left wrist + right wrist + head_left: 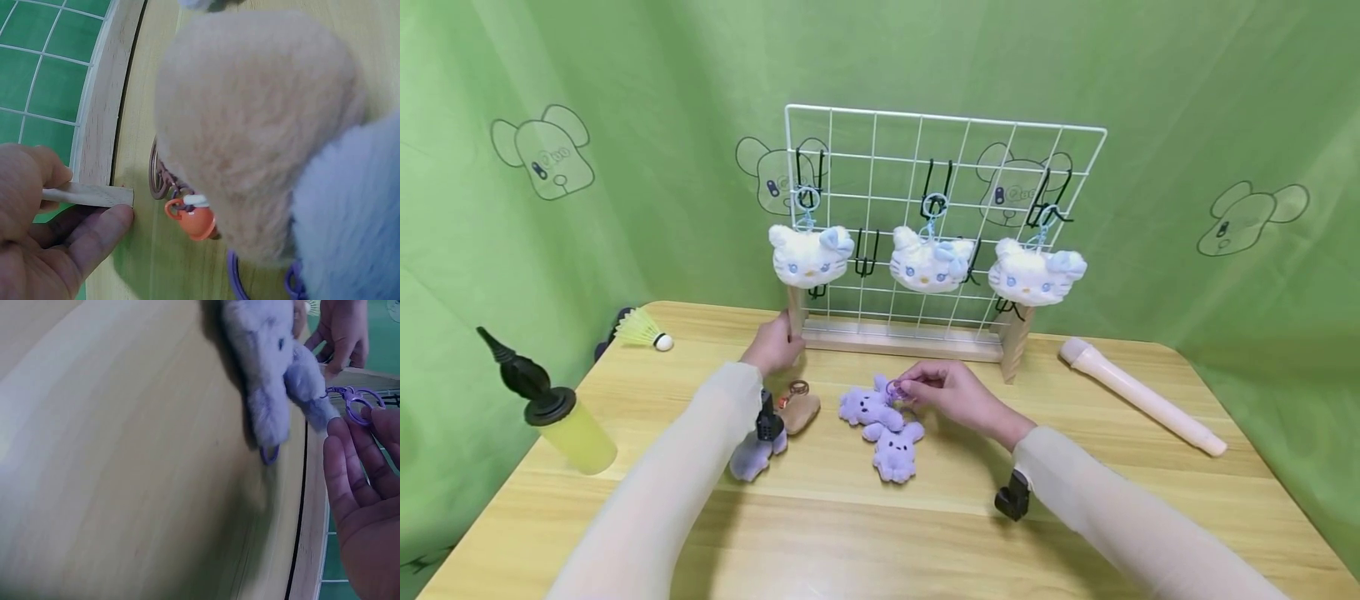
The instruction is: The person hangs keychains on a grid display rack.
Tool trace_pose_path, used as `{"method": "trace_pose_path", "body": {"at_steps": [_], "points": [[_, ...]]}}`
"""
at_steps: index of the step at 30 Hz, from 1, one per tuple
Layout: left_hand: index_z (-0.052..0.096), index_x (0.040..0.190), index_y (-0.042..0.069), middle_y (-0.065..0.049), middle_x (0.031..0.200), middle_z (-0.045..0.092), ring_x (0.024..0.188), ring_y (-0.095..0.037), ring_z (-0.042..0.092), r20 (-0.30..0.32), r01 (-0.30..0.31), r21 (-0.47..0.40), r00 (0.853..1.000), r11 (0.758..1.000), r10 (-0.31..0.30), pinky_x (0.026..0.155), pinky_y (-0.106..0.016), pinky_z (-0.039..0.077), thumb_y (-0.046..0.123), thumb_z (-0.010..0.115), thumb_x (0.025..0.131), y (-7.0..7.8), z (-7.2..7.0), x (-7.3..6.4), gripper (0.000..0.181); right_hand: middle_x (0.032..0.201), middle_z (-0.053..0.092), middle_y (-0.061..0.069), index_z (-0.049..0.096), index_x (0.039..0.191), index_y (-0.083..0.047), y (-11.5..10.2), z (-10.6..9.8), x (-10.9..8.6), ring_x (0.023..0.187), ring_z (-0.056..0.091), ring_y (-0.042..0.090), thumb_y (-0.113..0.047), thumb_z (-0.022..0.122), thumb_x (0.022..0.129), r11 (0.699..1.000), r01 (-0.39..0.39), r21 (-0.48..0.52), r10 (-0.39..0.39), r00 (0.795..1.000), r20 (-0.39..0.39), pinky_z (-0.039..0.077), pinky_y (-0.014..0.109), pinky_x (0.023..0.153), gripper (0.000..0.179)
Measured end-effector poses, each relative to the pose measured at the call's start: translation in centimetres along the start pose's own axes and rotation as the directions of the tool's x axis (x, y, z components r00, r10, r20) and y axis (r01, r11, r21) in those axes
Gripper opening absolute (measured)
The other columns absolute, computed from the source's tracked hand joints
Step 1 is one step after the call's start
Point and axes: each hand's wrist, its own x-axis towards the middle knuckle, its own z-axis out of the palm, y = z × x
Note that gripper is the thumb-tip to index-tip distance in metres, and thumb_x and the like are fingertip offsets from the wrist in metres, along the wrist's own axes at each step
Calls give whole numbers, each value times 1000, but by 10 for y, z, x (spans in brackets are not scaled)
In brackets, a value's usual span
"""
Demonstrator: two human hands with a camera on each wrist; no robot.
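Observation:
My left hand [772,344] grips the wooden side post [94,195] of a white wire grid rack [902,342], thumb and fingers on either side of it. With my right hand [951,392] I pinch the purple key ring [356,409] of a purple plush keychain [861,407]. A second purple plush [895,454] lies close in front of it on the table. Beside my left wrist are a brown plush [250,119] with an orange cup charm [195,220] and another purple plush [751,457], partly hidden by the sleeve.
Three white cat-face plush keychains, left [811,257], middle [929,260] and right [1036,273], hang from black hooks on the grid. A yellow hand pump [576,433] and a shuttlecock [642,328] are at the left. A pale pink microphone-shaped stick [1138,396] lies right.

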Motion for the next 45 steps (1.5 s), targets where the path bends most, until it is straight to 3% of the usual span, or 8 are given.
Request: {"method": "trace_pose_path", "body": {"at_steps": [4, 8, 12, 22, 26, 30, 36, 45], "points": [[37, 154, -5, -34, 132, 63, 83, -25, 66, -4, -5, 13, 1000, 1000, 5, 76, -34, 62, 6, 51, 104, 0, 0, 0, 53, 115, 77, 21, 73, 119, 2, -4, -1, 1, 101, 76, 25, -13, 65, 103, 995, -17, 96, 17, 1000, -1, 64, 45, 95, 24], [35, 156, -4, -34, 135, 62, 83, -25, 66, 2, -1, 2, 1000, 1000, 1, 76, -34, 63, 6, 51, 104, 1, 0, 0, 54, 127, 73, 25, 67, 123, 8, -9, -1, 3, 100, 76, 13, -12, 60, 105, 976, -29, 215, 31, 999, -5, 64, 41, 97, 28], [35, 156, -3, -33, 137, 61, 86, -26, 67, 4, 4, 5, 1000, 1000, -4, 79, -35, 63, 6, 51, 104, 1, 0, -1, 54, 134, 68, 27, 63, 125, 12, -14, -1, 4, 101, 76, 11, -11, 56, 107, 955, -32, 296, 36, 999, -9, 64, 36, 97, 30], [36, 154, -5, -33, 133, 63, 88, -29, 69, 0, 1, 21, 1000, 1000, -1, 84, -39, 64, 6, 51, 104, 2, 0, 1, 54, 133, 68, 27, 58, 129, 12, -24, -1, 10, 103, 75, 10, -10, 50, 110, 940, 55, 337, -34, 997, -69, 64, 36, 97, 31], [38, 152, -6, -33, 131, 64, 89, -30, 69, -12, -6, 39, 1000, 999, 7, 87, -42, 64, 6, 52, 103, 2, 1, 1, 53, 124, 73, 15, 58, 127, 9, -33, -3, 14, 104, 75, 10, -11, 49, 110, 928, 117, 354, -81, 990, -116, 64, 36, 97, 27], [37, 153, -5, -33, 132, 64, 88, -29, 69, -12, -9, 31, 1000, 999, 9, 87, -42, 64, 6, 53, 103, 1, 0, 0, 54, 115, 75, 0, 60, 121, 1, -43, -3, 19, 105, 74, 11, -13, 49, 111, 901, 163, 402, -111, 982, -151, 64, 35, 97, 20], [35, 155, -6, -35, 137, 61, 89, -31, 70, -14, -23, 33, 1000, 999, 23, 88, -43, 64, 6, 52, 103, 0, 0, 0, 56, 113, 75, -3, 63, 114, -9, -58, 2, 27, 110, 71, 11, -15, 49, 111, 858, 202, 472, -134, 975, -175, 64, 35, 96, 15], [38, 155, -4, -35, 138, 61, 98, -37, 70, -27, -39, 52, 999, 998, 40, 89, -45, 63, 6, 54, 102, -4, 1, 3, 57, 105, 79, -7, 62, 114, -8, -75, 9, 46, 104, 76, 9, -16, 48, 111, 860, 217, 462, -110, 962, -248, 66, 30, 88, 17]]}}
